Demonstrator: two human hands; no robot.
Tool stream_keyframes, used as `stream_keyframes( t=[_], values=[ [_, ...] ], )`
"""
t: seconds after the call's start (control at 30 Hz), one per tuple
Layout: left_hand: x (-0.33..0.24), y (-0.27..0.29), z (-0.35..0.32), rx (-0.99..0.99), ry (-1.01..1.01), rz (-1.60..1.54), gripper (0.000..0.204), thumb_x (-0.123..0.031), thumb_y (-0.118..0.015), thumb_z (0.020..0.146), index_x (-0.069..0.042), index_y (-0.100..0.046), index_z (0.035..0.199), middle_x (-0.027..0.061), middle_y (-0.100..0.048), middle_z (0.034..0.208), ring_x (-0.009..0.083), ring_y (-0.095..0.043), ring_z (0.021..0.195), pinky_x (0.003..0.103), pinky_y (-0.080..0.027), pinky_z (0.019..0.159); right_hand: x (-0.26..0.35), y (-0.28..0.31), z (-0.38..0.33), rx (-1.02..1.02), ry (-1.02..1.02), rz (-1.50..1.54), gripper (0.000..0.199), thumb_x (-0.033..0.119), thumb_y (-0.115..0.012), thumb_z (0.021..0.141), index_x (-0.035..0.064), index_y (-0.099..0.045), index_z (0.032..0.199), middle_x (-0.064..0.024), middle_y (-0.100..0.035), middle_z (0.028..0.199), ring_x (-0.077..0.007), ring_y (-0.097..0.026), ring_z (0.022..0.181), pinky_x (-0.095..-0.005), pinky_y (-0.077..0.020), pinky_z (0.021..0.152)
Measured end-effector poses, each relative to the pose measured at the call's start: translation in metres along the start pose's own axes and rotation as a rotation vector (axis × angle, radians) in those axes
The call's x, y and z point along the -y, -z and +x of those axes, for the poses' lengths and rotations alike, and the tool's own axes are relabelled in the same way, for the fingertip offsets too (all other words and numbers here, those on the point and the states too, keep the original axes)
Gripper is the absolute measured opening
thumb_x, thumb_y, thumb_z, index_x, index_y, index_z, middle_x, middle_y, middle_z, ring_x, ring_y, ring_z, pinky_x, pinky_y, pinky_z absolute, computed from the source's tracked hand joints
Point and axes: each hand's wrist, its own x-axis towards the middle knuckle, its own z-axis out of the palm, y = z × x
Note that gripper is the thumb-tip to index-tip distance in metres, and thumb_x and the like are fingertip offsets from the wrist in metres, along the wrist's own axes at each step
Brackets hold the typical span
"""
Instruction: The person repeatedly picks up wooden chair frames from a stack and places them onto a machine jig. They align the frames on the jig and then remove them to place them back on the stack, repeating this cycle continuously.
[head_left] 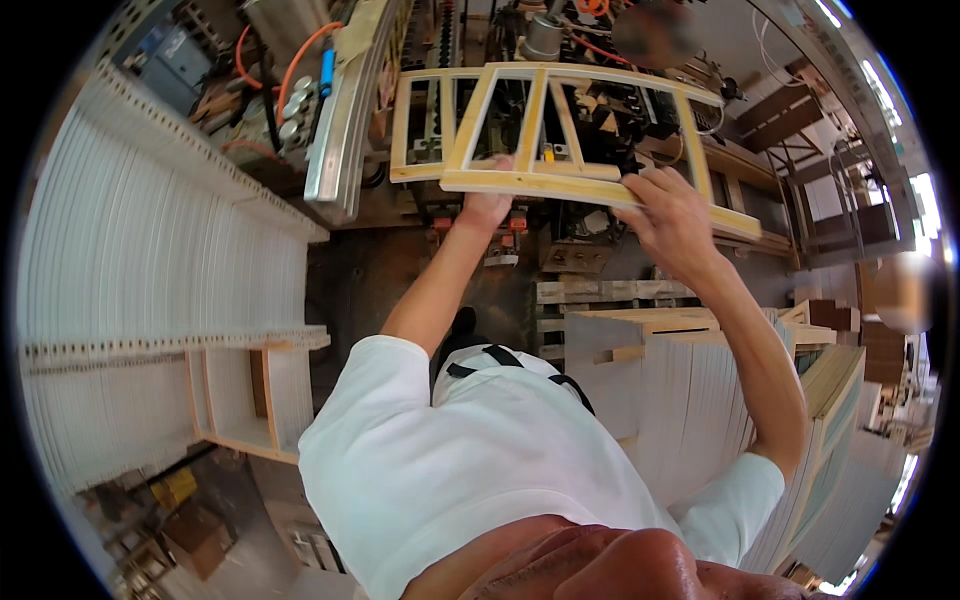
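Note:
I hold a light wooden frame with several open panels out in front of me, roughly level. My left hand grips its near rail from below, fingers curled over the edge. My right hand clasps the same near rail further right, thumb on top. A second, similar wooden frame lies under or just behind the held one, on the machine bed. My white sleeves and dark chest straps fill the lower middle of the view.
A tall stack of white panels stands at my left, with a small wooden cabinet box below it. More stacked panels and frames sit at my right. A machine with orange hoses is ahead left; a wooden pallet lies on the floor.

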Motion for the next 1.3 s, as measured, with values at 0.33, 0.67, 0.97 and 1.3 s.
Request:
stream_keyframes(
  t=[0.33, 0.67, 0.97, 1.3],
  values=[
    [-0.018, -0.041, -0.222, -0.345, 0.283, 0.036, 0.011, -0.006, -0.059, 0.091, -0.005, -0.057, 0.101, 0.0089, -0.06, 0.112, 0.026, -0.057, 0.113, 0.045, -0.048, 0.096, 0.003, -0.152, 0.036, -0.035, 0.135, 0.236, 0.032, 0.017, -0.073, 0.075, 0.0032, -0.064, 0.102, -0.0136, -0.061, 0.089, -0.033, -0.057, 0.085, -0.0418, -0.0469, 0.073],
    [-0.065, 0.061, -0.294, -0.59, 0.474, 0.096, 0.012, -0.002, -0.062, 0.086, -0.001, -0.057, 0.097, 0.0129, -0.063, 0.104, 0.0282, -0.061, 0.105, 0.045, -0.051, 0.094, -0.016, -0.231, 0.009, -0.125, 0.078, 0.357, 0.032, 0.011, -0.072, 0.072, 0.0018, -0.062, 0.101, -0.0142, -0.06, 0.092, -0.0339, -0.054, 0.088, -0.0415, -0.0457, 0.078],
    [-0.085, 0.156, -0.298, -0.798, 0.582, 0.158, 0.016, -0.004, -0.062, 0.085, 0.001, -0.057, 0.1, 0.0141, -0.062, 0.104, 0.032, -0.058, 0.107, 0.05, -0.045, 0.099, -0.003, -0.231, 0.033, -0.18, 0.056, 0.321, 0.033, 0.009, -0.071, 0.073, -0.0014, -0.06, 0.102, -0.0143, -0.059, 0.091, -0.0329, -0.053, 0.085, -0.041, -0.0446, 0.077],
    [-0.083, 0.145, -0.284, -0.834, 0.456, 0.187, 0.008, -0.006, -0.062, 0.085, -0.006, -0.059, 0.093, 0.0077, -0.065, 0.1, 0.0271, -0.059, 0.11, 0.049, -0.045, 0.097, -0.076, -0.259, 0.123, -0.141, 0.146, 0.155, 0.025, 0.014, -0.071, 0.074, 0.0029, -0.064, 0.095, -0.0104, -0.058, 0.091, -0.0299, -0.052, 0.09, -0.0412, -0.0416, 0.08]
  ],
)
